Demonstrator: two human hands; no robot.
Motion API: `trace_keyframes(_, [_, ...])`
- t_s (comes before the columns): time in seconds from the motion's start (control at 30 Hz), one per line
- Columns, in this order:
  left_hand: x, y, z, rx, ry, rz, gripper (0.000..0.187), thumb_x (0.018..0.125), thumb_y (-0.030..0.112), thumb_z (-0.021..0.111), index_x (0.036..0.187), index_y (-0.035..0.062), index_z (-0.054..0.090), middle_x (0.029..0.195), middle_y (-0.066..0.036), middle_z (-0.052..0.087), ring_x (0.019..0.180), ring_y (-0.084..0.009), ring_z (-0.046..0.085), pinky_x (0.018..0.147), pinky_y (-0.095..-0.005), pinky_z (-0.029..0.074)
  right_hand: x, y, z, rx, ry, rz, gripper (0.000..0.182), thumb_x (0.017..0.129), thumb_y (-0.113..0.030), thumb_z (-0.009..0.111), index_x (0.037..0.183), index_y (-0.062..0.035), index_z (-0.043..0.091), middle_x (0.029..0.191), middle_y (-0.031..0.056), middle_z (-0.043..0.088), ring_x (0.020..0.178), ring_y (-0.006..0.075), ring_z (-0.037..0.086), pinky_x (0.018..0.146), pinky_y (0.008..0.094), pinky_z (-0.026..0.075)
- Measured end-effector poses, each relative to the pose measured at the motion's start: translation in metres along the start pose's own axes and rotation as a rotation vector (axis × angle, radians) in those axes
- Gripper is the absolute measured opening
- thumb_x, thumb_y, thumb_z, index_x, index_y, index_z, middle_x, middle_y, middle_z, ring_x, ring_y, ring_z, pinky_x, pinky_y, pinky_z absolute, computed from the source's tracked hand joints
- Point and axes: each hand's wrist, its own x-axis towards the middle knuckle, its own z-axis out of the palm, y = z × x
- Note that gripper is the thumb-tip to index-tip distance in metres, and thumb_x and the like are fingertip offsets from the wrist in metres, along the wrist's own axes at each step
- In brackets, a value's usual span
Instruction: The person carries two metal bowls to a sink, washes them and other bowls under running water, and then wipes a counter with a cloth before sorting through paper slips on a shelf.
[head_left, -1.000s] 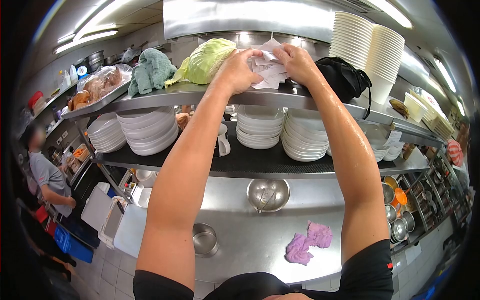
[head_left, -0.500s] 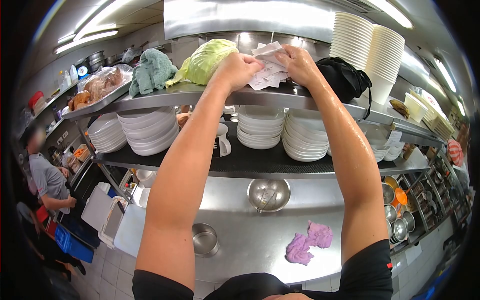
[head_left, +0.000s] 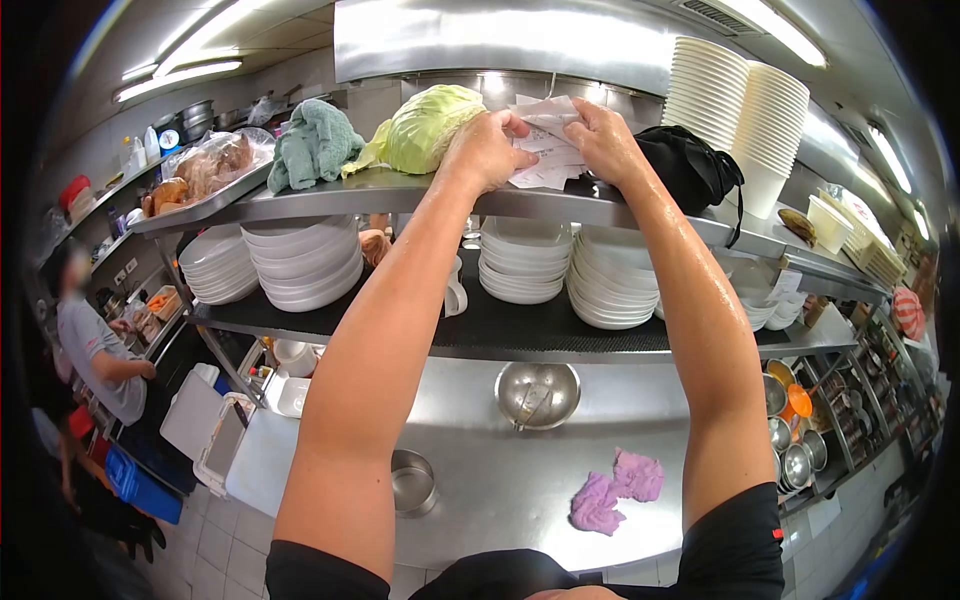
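Both my arms reach up to the top steel shelf, where a bunch of printed paper slips shows between my hands. My right hand grips the slips from their right side. On the left, my left hand has its thumb and forefinger parted, with the thumb at the papers' edge. A cabbage lies just left of my left hand. Beside my right hand rests a black cloth bag with a drawstring hanging over the shelf edge.
Stacked white tubs, a green towel and a tray of bagged food share the top shelf. White bowls fill the shelf below. The counter holds a steel bowl, a pot and purple cloths. Another person stands left.
My left hand's fingers have parted from the slips, and the slips now lie flatter and more spread. My right hand still grips them. The other person at left has turned slightly.
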Motion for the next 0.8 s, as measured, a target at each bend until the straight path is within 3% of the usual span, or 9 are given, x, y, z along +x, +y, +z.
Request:
trace_keyframes(0.07, [-0.001,0.0,0.001,0.027,0.047,0.019,0.044,0.073,0.018,0.087,0.111,0.0055,0.07,0.107,-0.015,0.073,0.1,-0.0237,0.068,0.093,-0.0358,0.051,-0.002,-0.004,-0.002,-0.033,0.033,0.001,0.038,0.086,-0.018,0.062,0.116,0.0051,0.064,0.1,0.028,0.07,0.095,0.0414,0.069,0.085,0.0428,0.052])
trace_keyframes(0.13, [0.0,-0.001,0.001,0.011,0.054,0.023,0.044,0.072,0.018,0.088,0.111,0.0054,0.07,0.107,-0.015,0.073,0.1,-0.0239,0.068,0.093,-0.0362,0.051,-0.003,-0.017,-0.01,-0.107,-0.203,0.052,0.043,0.08,-0.023,0.07,0.113,0.0037,0.064,0.099,0.0231,0.072,0.093,0.0345,0.071,0.086,0.039,0.054])
trace_keyframes(0.33, [0.004,-0.006,0.004,0.025,0.099,0.055,0.052,0.07,0.015,0.089,0.116,0.0054,0.067,0.111,-0.014,0.072,0.103,-0.0234,0.067,0.094,-0.0356,0.05,0.001,-0.002,0.001,0.102,-0.188,0.051,0.047,0.074,-0.03,0.078,0.108,-0.0002,0.066,0.093,0.0153,0.074,0.088,0.0253,0.071,0.081,0.0386,0.055])
trace_keyframes(0.47, [0.01,-0.018,0.008,-0.063,0.105,0.142,0.058,0.068,0.014,0.089,0.12,0.0036,0.064,0.119,-0.013,0.07,0.109,-0.0218,0.065,0.096,-0.0344,0.049,-0.001,-0.019,-0.005,-0.037,-0.215,0.142,0.041,0.077,-0.03,0.076,0.102,0.0002,0.067,0.087,0.0175,0.073,0.085,0.03,0.072,0.079,0.039,0.055])
trace_keyframes(0.53, [0.009,-0.016,0.01,-0.075,0.131,0.123,0.06,0.068,0.013,0.089,0.121,0.0033,0.063,0.122,-0.015,0.069,0.112,-0.0242,0.066,0.099,-0.0352,0.05,0.004,-0.013,0.0,-0.18,-0.148,0.009,0.036,0.086,-0.029,0.071,0.105,0.0005,0.069,0.088,0.0218,0.073,0.084,0.0358,0.071,0.079,0.04,0.055])
trace_keyframes(0.6, [0.006,-0.012,0.01,-0.087,0.156,0.107,0.062,0.068,0.012,0.089,0.123,0.003,0.062,0.125,-0.016,0.069,0.115,-0.0266,0.067,0.102,-0.036,0.05,0.004,-0.01,0.006,-0.13,-0.084,0.019,0.034,0.09,-0.028,0.068,0.109,-0.0002,0.069,0.089,0.0235,0.072,0.084,0.0378,0.07,0.079,0.0411,0.054])
trace_keyframes(0.7, [0.001,-0.006,0.005,-0.041,0.189,0.073,0.059,0.069,0.014,0.089,0.123,0.0047,0.064,0.118,-0.017,0.071,0.11,-0.0253,0.068,0.099,-0.0354,0.051,0.003,-0.009,0.005,-0.077,-0.039,0.039,0.033,0.096,-0.027,0.064,0.116,-0.0013,0.07,0.093,0.0255,0.072,0.085,0.0398,0.07,0.08,0.043,0.054])
trace_keyframes(0.77, [0.0,-0.001,-0.001,-0.033,-0.009,-0.003,0.057,0.071,0.015,0.087,0.124,0.0069,0.067,0.108,-0.017,0.074,0.102,-0.024,0.07,0.094,-0.0357,0.053,0.003,-0.011,0.004,-0.074,-0.057,0.051,0.033,0.098,-0.026,0.062,0.119,-0.0017,0.069,0.094,0.0259,0.072,0.086,0.0399,0.07,0.08,0.0438,0.054])
trace_keyframes(0.8, [0.004,-0.007,0.0,-0.034,-0.009,-0.003,0.057,0.071,0.015,0.087,0.124,0.0069,0.067,0.108,-0.017,0.074,0.102,-0.024,0.07,0.094,-0.0357,0.053,0.003,-0.01,0.004,-0.045,-0.064,0.06,0.034,0.096,-0.028,0.064,0.116,-0.0008,0.07,0.092,0.0245,0.072,0.085,0.0373,0.071,0.079,0.0427,0.054])
